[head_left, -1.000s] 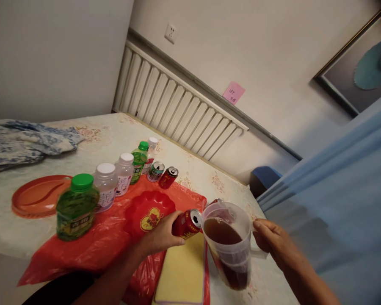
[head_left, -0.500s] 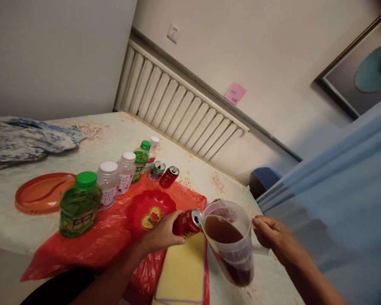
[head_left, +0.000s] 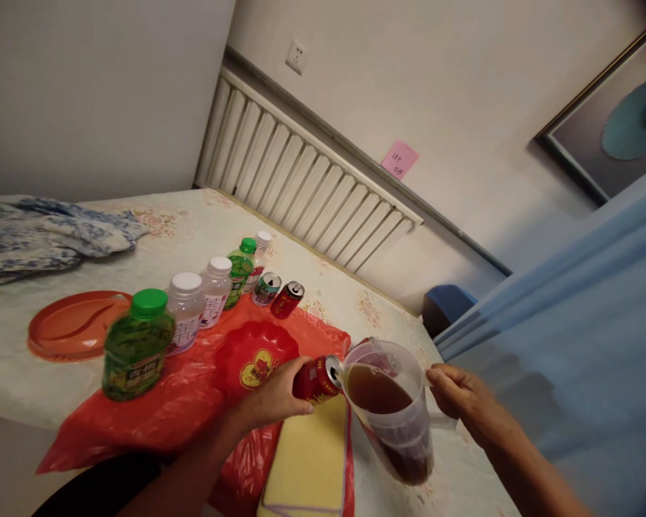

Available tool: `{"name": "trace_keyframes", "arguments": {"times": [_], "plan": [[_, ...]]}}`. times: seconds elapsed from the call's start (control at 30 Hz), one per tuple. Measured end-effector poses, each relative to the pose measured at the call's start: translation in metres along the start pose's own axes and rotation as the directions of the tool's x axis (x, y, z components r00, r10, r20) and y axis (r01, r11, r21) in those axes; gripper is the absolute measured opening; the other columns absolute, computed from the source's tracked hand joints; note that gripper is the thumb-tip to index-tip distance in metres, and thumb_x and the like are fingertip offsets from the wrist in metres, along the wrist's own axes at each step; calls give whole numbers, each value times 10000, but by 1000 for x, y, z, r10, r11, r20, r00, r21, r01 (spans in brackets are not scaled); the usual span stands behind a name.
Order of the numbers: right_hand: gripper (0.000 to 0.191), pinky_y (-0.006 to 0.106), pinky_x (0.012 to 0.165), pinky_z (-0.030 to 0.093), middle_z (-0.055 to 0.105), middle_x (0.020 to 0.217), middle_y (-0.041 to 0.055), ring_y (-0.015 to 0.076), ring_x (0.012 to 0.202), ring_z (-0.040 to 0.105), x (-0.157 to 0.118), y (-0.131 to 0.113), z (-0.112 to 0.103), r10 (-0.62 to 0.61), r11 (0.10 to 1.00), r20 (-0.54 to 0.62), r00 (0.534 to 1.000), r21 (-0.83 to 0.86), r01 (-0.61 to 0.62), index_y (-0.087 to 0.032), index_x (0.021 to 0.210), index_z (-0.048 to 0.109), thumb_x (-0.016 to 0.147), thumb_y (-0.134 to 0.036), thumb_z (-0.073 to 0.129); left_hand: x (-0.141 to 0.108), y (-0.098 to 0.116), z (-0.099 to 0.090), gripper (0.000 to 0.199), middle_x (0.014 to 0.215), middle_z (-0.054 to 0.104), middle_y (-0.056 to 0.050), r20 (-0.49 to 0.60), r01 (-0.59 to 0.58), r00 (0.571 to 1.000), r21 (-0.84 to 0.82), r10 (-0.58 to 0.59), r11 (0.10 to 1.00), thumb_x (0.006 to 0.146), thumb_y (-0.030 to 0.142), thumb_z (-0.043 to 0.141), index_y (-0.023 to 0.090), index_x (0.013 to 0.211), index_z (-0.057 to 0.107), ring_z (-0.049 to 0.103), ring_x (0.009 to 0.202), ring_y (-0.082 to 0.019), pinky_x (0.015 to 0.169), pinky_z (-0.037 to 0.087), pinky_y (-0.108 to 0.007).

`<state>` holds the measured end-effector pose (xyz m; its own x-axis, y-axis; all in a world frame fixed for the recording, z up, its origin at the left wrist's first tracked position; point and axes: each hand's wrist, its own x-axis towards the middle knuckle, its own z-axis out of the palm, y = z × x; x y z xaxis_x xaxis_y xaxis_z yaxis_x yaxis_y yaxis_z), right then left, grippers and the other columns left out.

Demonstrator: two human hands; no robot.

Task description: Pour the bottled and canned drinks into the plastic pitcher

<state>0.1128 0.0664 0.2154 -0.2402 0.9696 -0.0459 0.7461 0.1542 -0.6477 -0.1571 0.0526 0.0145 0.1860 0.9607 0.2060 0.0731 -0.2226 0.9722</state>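
Note:
My left hand is wrapped round a red can, tilted with its open top against the spout side of a clear plastic pitcher. Brown liquid shows inside the pitcher, which leans toward the can. On the right, my right hand is closed on the pitcher's handle, mostly hidden by the fingers. Beneath my left hand lie a red scalloped plate and a folded yellow cloth. Part of another can's rim shows behind the pitcher.
A red plastic sheet bears green bottles and white-capped bottles. Behind the plate stand a teal can and a dark red can. An orange lid and patterned fabric lie left; a blue curtain hangs right.
The view has shifted very slightly. Both hands keep their holds, and the can and pitcher stay in nearly the same position.

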Motion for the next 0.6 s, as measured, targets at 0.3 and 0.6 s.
{"name": "trace_keyframes", "arguments": {"times": [0.3,0.6], "plan": [[554,246,433,176,260,469,-68,80,464,207,2,-2,0,-3,999,-5,1000,-33,3,-231,503,302,741,-664,552,0,1,0,718,1215,632,-32,11,21,1000,-7,-21,1000,579,145,702,227,1269,522,593,1066,-244,902,475,-311],[540,247,438,188,273,466,-67,82,465,214,4,1,-2,-13,998,-5,1000,-55,13,-225,500,326,759,-643,547,0,0,1,729,1225,628,-34,9,27,1000,-20,-27,999,580,143,705,222,1278,514,593,1071,-240,922,474,-320]]}}
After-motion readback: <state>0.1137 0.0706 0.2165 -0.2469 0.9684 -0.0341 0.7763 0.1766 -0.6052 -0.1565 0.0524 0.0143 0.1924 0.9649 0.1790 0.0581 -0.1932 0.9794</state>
